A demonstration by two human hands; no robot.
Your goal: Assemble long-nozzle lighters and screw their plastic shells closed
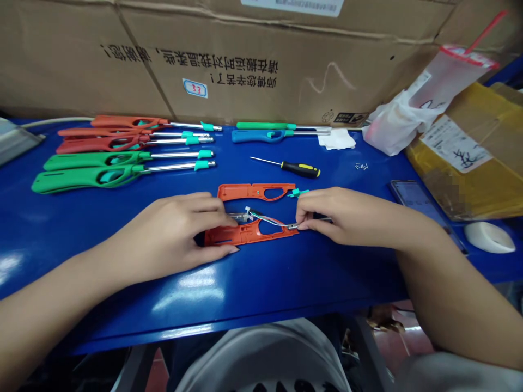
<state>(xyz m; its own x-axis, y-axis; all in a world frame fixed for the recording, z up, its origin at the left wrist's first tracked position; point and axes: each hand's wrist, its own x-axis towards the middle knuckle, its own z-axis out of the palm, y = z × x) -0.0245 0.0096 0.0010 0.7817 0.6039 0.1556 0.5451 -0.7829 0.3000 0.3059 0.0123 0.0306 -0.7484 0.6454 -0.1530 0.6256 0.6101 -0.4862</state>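
Note:
Two halves of an orange lighter casing lie open on the blue table, the upper half (241, 191) and the lower half (229, 236). My left hand (180, 228) is closed around the left end of the lower half, its fingertips at a clear fuel tank (240, 216). Thin wires (267, 219) run from the tank's end across the casing to a metal tube (292, 226). That tube is pinched between the thumb and fingers of my right hand (327, 212), at the casing's right tip. A small teal part (297, 193) sits beside the upper half, close to my right fingers.
A black-and-yellow screwdriver (301, 170) lies beyond the casing. Several assembled lighters (90, 177) line the back left; a blue lighter (261, 136) and a green one lie near white paper (337, 139). A cardboard box (229, 32) walls the back. At right are a phone (420, 201) and drink cup (453, 76).

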